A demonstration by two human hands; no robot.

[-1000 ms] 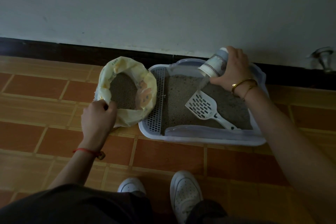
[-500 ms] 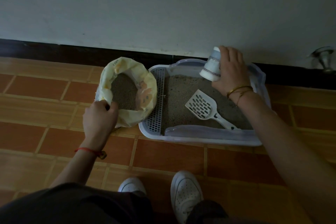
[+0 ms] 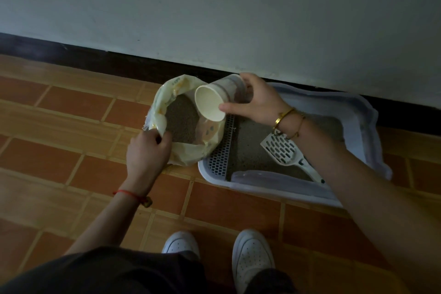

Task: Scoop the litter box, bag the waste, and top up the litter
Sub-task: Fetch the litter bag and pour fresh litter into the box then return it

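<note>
Empty cup carried over the open litter bag, beside the litter box.

The litter box [image 3: 365, 112] sits on the tiled floor against the wall, the slotted scoop [image 3: 281, 149] lying in its grey litter. Touching its left end, the litter bag [image 3: 188, 157] stands open; the left hand [image 3: 145, 153] pinches its near rim. The right hand [image 3: 257, 102] wraps the paper cup [image 3: 211, 105], tilted, mouth empty. If the soft rim folds during dipping, litter may spill on the floor.
</note>
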